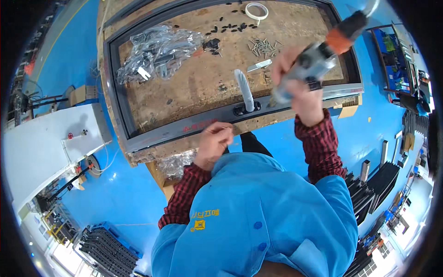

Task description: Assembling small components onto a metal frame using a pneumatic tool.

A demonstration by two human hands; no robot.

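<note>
My right hand (308,102) is wrapped around a corded power drill (314,63) with a grey body and an orange and black end; both are smeared by motion. The drill's front end is low over the near rail of a dark grey window frame (184,128). On that rail, left of the drill, a handle (244,90) in whitish film rises from a black base (243,110). My left hand (214,144) is closed at the rail's near edge, fingertips pinched together; whatever is between them is too small to name.
The frame lies on a worn wooden workbench (184,99). Inside it are crumpled plastic bags (159,51), loose screws (264,46), small black parts (233,27), a tape roll (256,11) and a light-coloured knife (259,65). An open cardboard box (159,177) stands below the bench's near edge.
</note>
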